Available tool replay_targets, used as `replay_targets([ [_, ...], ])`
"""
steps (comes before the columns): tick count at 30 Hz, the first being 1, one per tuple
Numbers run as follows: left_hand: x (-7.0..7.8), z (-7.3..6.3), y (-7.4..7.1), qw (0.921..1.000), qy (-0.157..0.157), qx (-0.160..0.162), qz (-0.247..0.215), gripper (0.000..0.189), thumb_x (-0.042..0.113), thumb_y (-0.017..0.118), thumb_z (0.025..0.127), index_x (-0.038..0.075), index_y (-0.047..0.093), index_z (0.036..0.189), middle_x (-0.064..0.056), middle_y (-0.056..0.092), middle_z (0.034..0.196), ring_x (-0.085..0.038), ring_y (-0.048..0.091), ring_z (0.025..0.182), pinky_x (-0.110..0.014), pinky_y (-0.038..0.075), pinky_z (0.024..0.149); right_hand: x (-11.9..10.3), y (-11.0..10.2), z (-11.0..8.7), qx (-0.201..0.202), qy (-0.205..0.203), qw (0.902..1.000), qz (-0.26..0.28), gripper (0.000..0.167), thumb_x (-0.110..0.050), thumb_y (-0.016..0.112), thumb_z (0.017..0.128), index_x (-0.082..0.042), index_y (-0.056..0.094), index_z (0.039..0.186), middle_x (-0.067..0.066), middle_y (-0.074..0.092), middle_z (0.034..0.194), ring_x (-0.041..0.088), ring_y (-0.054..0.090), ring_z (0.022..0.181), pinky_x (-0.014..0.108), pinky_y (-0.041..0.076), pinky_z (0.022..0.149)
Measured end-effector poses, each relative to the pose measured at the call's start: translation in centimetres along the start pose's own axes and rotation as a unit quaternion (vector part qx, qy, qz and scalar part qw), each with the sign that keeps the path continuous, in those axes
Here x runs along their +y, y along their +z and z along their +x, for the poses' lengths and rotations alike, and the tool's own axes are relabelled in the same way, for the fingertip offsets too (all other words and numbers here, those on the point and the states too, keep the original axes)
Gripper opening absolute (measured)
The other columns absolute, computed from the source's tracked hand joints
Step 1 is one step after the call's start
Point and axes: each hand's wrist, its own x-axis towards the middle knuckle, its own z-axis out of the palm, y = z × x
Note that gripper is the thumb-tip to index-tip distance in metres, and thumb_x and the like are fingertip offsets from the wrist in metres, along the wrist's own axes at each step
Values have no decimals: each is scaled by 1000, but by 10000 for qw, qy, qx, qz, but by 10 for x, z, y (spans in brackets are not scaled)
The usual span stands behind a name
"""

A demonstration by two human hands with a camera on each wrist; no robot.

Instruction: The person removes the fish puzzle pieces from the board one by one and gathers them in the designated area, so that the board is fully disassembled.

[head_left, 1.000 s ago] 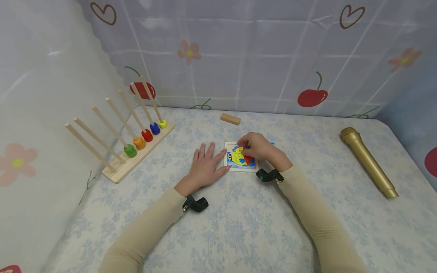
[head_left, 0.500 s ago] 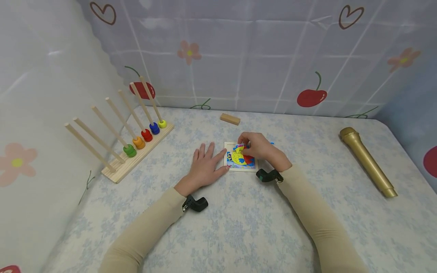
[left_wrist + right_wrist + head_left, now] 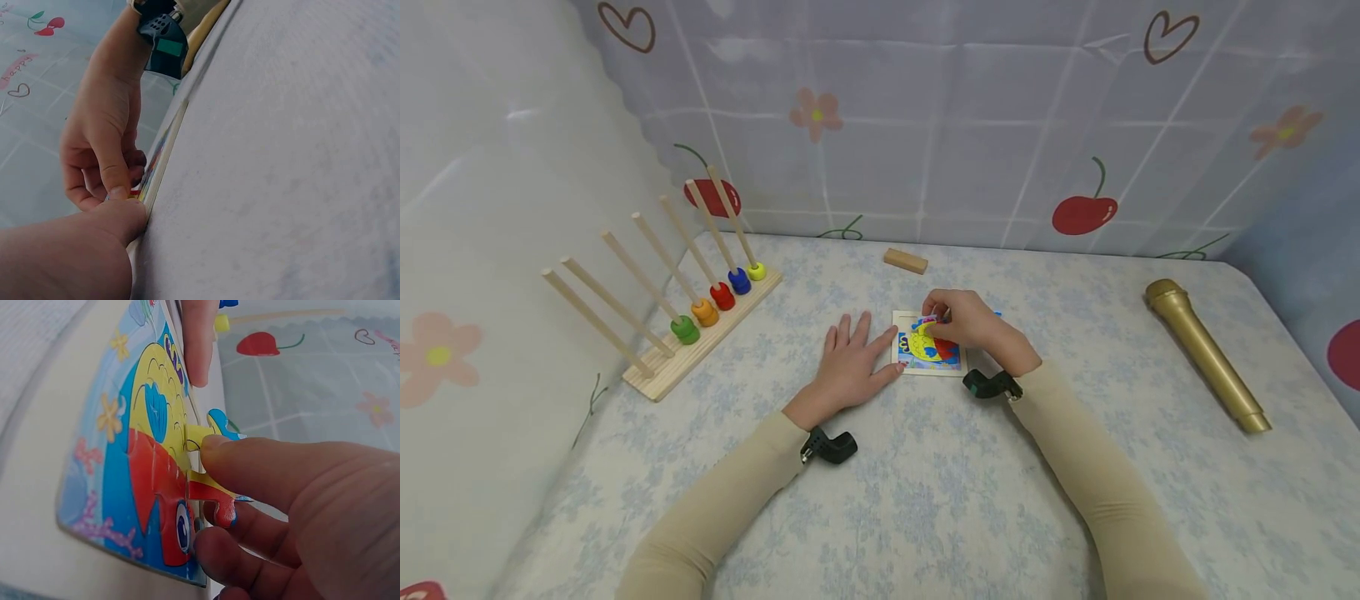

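A small jigsaw puzzle (image 3: 931, 364) in a pale wooden frame lies on the table, its picture a yellow, red and blue fish. My right hand (image 3: 967, 320) reaches over its upper right part. Between that hand's thumb and fingers is a jigsaw piece (image 3: 206, 487), yellow and red, standing tilted up from the picture with its edge against the neighbouring pieces. My left hand (image 3: 848, 368) rests flat on the table with spread fingers, index fingertip and thumb at the frame's left edge. The right wrist view shows one left finger (image 3: 197, 344) beside the puzzle.
A wooden peg stand (image 3: 715, 337) with coloured beads is at the left. A small wooden block (image 3: 906, 261) lies behind the puzzle, and a gold toy microphone (image 3: 1210, 357) lies at the far right. A patterned curtain (image 3: 940, 125) rises along the table's back edge.
The jigsaw piece in my right fingers has turned slightly, showing more yellow near the puzzle's top. Both hands stay in nearly the same place.
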Motion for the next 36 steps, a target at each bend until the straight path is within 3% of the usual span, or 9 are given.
replay_targets([
  [8,1,-1,-1,10000,4,16,9,67,55,53,101,26,38,160,-22,14,171,-51,1,157,-66,6,124,-1,-2,-1,-22,-149,9999,78,13,-8,76,91,-8,63,95,11,71,98,22,59,80,31,54,76],
  [23,2,0,-1,10000,-26,39,9,67,55,53,101,26,38,159,-22,14,171,-51,1,157,-66,6,124,-1,-13,-4,-8,-117,9999,37,14,-10,76,91,-8,63,96,10,71,97,23,61,82,32,51,75],
  [30,2,0,-1,10000,-21,62,-45,67,55,53,100,26,38,159,-21,14,171,-51,1,157,-65,6,124,7,-25,-11,184,134,9997,118,14,-10,75,91,-7,63,99,13,70,99,25,59,81,32,50,73],
  [36,1,-2,1,10000,-46,50,-57,68,55,53,100,26,38,160,-21,13,171,-50,0,157,-65,5,124,25,-38,-20,332,331,9989,-88,20,-9,72,93,-4,66,111,18,69,104,28,60,85,31,51,71],
])
